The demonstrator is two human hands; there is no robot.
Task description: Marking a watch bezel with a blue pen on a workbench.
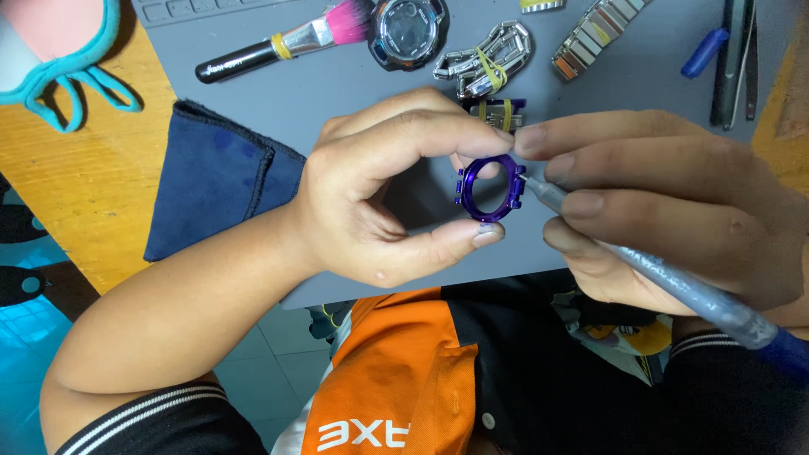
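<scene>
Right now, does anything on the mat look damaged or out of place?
Nothing stands out. The left hand holds the purple watch bezel intact, the right hand sets a grey tool against it.

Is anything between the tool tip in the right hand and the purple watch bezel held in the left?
Nothing visible. The left hand pinches the purple bezel between thumb and forefinger, and the tool in the right hand already meets its right edge.

A work mat (pixel 337 93) lies on the tabletop (pixel 76 185), with a folded cloth (pixel 215 181) at its left edge. Along the mat's far side, left to right, lie a brush (pixel 278 44), a watch case (pixel 409 32), a coiled metal bracelet (pixel 484 61), a straight bracelet (pixel 594 34) and tweezers (pixel 735 59)
</scene>
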